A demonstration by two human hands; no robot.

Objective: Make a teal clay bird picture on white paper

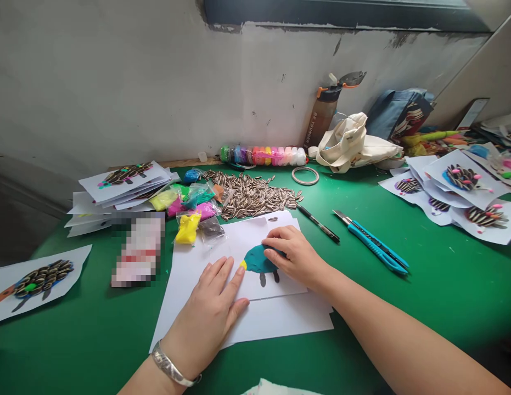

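**Teal modelling clay (256, 259): where is it lying?**

On a sheet of white paper (247, 236), near the middle of the view, with a small yellow clay piece (243, 265) at its left end and two dark clay legs (262, 280) below it. That sheet sits on a looser stack of white paper (280, 323).

**And the hands?**

The right hand (290, 255) is half curved, palm down, with its fingertips on the clay, not gripping it. The left hand (206, 310) lies open and flat on the paper just beside the clay, fingers spread. A silver bangle (170, 363) circles that wrist.

**What's further out?**

All on a green table mat (403, 307): a heap of striped sunflower seeds (251, 193) beyond the paper, bagged clay (188, 227) to the left, and a black pen (319, 223) and a blue utility knife (372, 241) to the right. Seed-and-clay pictures (481, 186) lie towards both ends.
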